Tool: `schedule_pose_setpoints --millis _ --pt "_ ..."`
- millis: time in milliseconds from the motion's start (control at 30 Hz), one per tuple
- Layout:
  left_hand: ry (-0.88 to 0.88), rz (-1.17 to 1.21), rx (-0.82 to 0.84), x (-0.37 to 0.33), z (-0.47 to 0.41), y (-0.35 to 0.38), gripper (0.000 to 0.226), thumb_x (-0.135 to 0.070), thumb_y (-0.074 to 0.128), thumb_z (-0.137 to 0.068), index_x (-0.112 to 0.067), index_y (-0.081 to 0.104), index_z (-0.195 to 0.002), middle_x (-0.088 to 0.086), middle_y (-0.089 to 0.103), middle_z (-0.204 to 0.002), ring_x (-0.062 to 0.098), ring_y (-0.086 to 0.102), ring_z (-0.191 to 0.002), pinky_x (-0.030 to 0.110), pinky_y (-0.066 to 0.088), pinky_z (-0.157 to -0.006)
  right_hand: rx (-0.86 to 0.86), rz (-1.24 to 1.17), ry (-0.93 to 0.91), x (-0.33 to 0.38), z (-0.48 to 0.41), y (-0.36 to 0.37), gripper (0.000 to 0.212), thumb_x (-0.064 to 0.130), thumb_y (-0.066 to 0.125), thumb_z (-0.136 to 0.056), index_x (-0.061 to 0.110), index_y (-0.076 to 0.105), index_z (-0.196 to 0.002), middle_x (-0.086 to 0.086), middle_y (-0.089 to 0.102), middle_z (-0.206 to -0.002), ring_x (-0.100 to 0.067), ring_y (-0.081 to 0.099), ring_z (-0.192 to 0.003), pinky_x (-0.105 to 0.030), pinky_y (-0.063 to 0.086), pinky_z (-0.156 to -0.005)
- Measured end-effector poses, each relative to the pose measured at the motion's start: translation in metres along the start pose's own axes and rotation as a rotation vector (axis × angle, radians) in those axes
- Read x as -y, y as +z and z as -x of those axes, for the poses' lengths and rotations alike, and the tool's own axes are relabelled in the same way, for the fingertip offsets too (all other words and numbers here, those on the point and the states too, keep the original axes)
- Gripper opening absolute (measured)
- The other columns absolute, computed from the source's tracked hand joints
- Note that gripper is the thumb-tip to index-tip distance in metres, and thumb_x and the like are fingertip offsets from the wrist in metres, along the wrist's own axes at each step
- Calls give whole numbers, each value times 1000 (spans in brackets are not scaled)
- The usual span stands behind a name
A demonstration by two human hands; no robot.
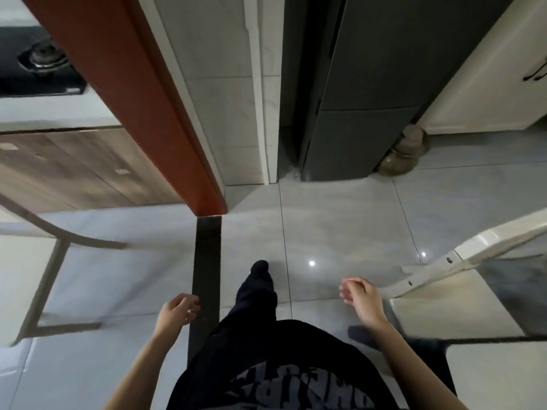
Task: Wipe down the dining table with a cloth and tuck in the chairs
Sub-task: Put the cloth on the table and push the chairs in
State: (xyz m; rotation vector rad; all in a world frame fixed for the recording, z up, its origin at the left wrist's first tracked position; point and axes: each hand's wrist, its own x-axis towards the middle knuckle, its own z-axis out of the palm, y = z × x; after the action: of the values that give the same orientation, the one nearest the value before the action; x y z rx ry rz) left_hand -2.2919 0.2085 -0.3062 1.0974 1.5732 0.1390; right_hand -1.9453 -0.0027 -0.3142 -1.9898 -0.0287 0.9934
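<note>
Most of the view is grey tiled floor (pixel 340 220), with a dark fridge (pixel 370 113) ahead. The left chair (pixel 44 279) and the right chair (pixel 444 312) stand apart either side of the person. The left hand (pixel 177 313) and right hand (pixel 359 295) hang loosely curled, holding nothing.

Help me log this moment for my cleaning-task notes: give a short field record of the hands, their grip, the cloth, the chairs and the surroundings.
left hand: fingers loosely curled
right hand: fingers loosely curled
grip: neither hand holds anything
cloth: not in view
chairs: pale chair at left, white chair at right
floor: glossy grey tiles
ahead: dark refrigerator, brown jar at its foot
upper left: stove burner on a counter
</note>
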Motion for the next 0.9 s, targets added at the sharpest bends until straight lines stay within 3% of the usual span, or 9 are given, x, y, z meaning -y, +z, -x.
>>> schedule_pose_setpoints --millis 100,233,333,433,567,633,700,767,900 --pt "29 -83 60 -57 -58 8 21 -10 48 -98 2 66 -94 18 63 -80 25 56 -66 28 45 -60 -82 -44 37 21 -33 16 22 2 52 -94 7 64 -76 -16 64 -74 -24 60 -62 -19 49 -51" --pt "100 -255 185 -155 -131 25 20 -11 49 -97 -2 66 -91 14 64 -76 25 57 -69 28 43 -61 -187 -132 93 48 -56 26 16 5 53 -94 -2 64 -85 -17 63 -76 -27 59 -64 -30 46 -58" --pt "204 -400 309 -235 -172 48 22 -4 49 -95 -7 66 -81 13 63 -73 26 56 -67 26 43 -60 -301 -213 137 62 -67 30 17 8 54 -96 -3 64 -88 -20 65 -80 -27 61 -63 -30 46 -58" --pt "318 -540 436 -311 -199 79 23 -5 51 -95 -12 68 -82 13 66 -77 29 59 -76 32 45 -68 -407 -296 151 82 -71 23 19 5 49 -97 -6 65 -94 -22 66 -84 -34 64 -69 -24 51 -54" --pt "587 -776 624 -395 -198 152 15 -31 52 -91 -31 67 -88 1 70 -91 27 64 -85 37 49 -80 -651 -422 51 133 -58 -2 18 2 48 -97 5 65 -92 -15 69 -85 -33 65 -80 -21 55 -62" --pt "774 -907 698 -429 -187 204 12 -34 53 -89 -34 65 -87 0 69 -93 26 63 -86 34 48 -80 -819 -304 -53 157 -49 -22 13 7 54 -94 8 67 -95 -9 72 -86 -22 67 -80 -22 53 -69" --pt "972 -1025 779 -458 -169 264 13 -30 53 -92 -27 66 -96 1 67 -100 24 61 -91 29 45 -79 -1014 -174 -139 173 -43 -45 11 16 57 -90 14 67 -95 -1 71 -87 -15 65 -81 -15 47 -70" --pt "1166 -1109 862 -481 -139 327 21 -28 50 -93 -21 65 -107 2 65 -107 22 59 -97 25 41 -78 -1238 -80 -197 186 -40 -71 16 16 56 -89 14 64 -103 -1 67 -94 -15 62 -86 -10 43 -75" --pt "1535 -1136 1025 -504 -68 437 54 -47 34 -86 -19 57 -126 3 59 -123 22 54 -113 29 42 -94 -1505 67 -91 201 -49 -127 33 15 59 -92 8 55 -124 -10 59 -118 -21 54 -106 -26 41 -91"
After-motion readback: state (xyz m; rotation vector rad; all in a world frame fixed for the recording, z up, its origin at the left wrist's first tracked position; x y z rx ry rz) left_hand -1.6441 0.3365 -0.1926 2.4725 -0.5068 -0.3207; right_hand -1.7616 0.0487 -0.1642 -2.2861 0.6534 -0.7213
